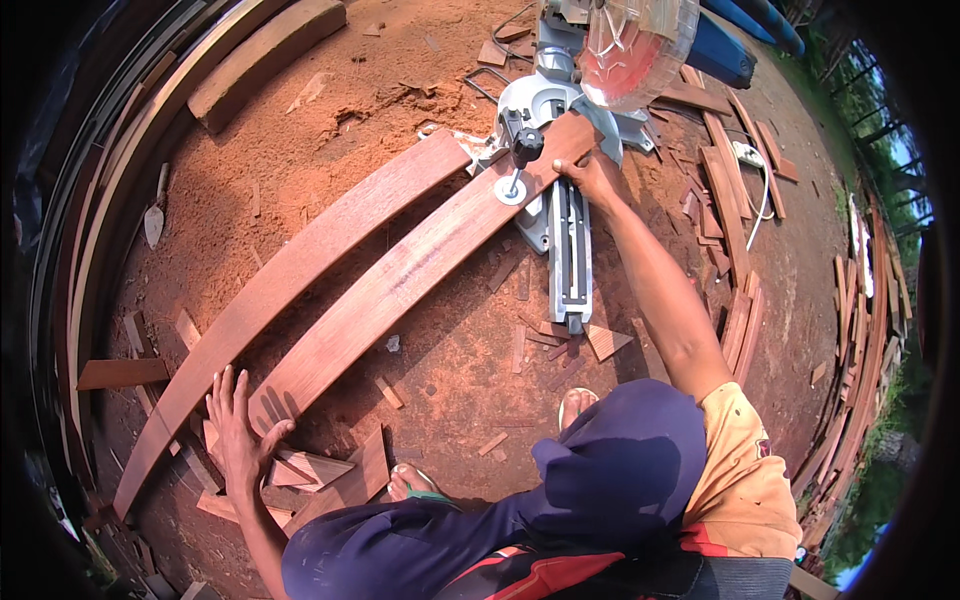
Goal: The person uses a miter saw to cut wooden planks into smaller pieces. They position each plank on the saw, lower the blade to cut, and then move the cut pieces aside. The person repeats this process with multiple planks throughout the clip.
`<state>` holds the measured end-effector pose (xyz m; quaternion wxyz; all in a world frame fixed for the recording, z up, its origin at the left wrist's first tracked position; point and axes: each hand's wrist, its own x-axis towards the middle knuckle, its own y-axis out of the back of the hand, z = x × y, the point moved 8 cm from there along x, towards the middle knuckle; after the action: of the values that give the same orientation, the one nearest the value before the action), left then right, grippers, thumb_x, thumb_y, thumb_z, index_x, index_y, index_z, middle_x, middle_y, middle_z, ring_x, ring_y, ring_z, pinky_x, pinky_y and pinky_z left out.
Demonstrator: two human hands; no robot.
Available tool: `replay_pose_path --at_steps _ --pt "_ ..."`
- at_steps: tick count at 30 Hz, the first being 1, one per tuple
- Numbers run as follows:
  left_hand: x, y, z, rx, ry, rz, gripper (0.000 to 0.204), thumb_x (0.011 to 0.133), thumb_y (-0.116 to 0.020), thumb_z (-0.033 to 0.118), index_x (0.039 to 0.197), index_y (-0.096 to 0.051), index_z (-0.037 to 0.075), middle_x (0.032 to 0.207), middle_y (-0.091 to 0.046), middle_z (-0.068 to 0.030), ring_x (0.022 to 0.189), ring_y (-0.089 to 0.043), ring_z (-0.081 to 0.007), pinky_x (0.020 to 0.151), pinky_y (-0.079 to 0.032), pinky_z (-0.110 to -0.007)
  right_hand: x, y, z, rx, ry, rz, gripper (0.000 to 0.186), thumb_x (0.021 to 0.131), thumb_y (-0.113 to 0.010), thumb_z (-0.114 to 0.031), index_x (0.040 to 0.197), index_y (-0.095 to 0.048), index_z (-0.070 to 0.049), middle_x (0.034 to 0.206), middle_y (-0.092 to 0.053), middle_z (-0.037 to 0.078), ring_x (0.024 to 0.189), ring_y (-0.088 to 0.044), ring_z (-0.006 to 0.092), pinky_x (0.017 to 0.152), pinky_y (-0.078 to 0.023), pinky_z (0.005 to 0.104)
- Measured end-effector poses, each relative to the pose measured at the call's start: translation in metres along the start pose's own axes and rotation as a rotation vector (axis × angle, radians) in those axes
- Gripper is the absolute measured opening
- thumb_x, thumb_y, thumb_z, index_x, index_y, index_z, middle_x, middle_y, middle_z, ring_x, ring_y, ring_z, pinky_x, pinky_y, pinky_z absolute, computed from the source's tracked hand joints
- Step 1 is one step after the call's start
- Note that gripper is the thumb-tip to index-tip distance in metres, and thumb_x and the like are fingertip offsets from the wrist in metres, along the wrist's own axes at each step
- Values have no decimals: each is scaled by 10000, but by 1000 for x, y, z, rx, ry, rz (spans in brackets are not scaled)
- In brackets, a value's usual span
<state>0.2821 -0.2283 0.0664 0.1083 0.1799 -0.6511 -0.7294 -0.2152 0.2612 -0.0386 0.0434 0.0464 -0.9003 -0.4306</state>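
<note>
My right hand [588, 178] grips the far end of a reddish wooden board [365, 292] lying slanted across the base of a mitre saw [568, 270]. A clamp with a black knob [527, 142] bears down on that board beside my fingers. The clear blade guard [625, 55] is raised above the board's end. A second, similar board [290, 245] lies to the left, roughly alongside the first. My left hand [245, 432] has its fingers spread by the near ends of both boards; whether it touches either is hard to tell.
Sawdust [270, 130] covers the ground at upper left, with a trowel [155, 215] and a timber block [265, 60]. Wooden strips [740, 340] and a white power strip [748, 157] lie at right. Offcuts [608, 342] are scattered around my sandalled feet [408, 480].
</note>
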Motion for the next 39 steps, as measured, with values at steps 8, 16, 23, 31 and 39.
replay_pose_path --at_steps 8,16,23,31,39 --pt "147 -15 192 58 -609 -295 1129 758 -750 741 1540 -408 3 1594 -351 -296 1515 -294 -458 1239 -209 -647 -8 -7 -6 86 -102 79 729 928 -708 -345 1354 -504 211 978 -734 238 925 -725 357 855 -552 421" --pt "207 -74 306 -116 -617 -214 1229 802 -715 747 1563 -252 -99 1591 -287 -365 1522 -256 -496 1238 -227 -601 -16 5 -15 101 -114 -11 574 937 -727 -323 1184 -602 179 911 -718 243 857 -718 373 785 -553 436" --pt "226 -97 356 -47 -388 115 1233 794 -697 764 1560 -284 -111 1476 -455 -296 1289 -496 -408 1021 -390 -573 -18 10 -29 99 -95 -102 497 940 -729 -307 1115 -624 146 909 -726 274 890 -733 397 798 -559 448" --pt "232 -86 367 -64 -245 120 1124 807 -711 712 1561 -356 -44 1157 -573 -184 1048 -556 -319 862 -389 -511 2 -10 11 469 -61 -108 489 970 -680 -212 1230 -559 184 815 -719 167 720 -722 200 637 -566 325" --pt "232 -85 367 -111 -246 71 1179 739 -744 749 1568 -377 -6 1103 -585 -179 1029 -570 -317 835 -380 -476 2 -10 2 -149 106 67 448 948 -727 -224 1205 -599 120 797 -687 142 719 -695 277 686 -568 378"
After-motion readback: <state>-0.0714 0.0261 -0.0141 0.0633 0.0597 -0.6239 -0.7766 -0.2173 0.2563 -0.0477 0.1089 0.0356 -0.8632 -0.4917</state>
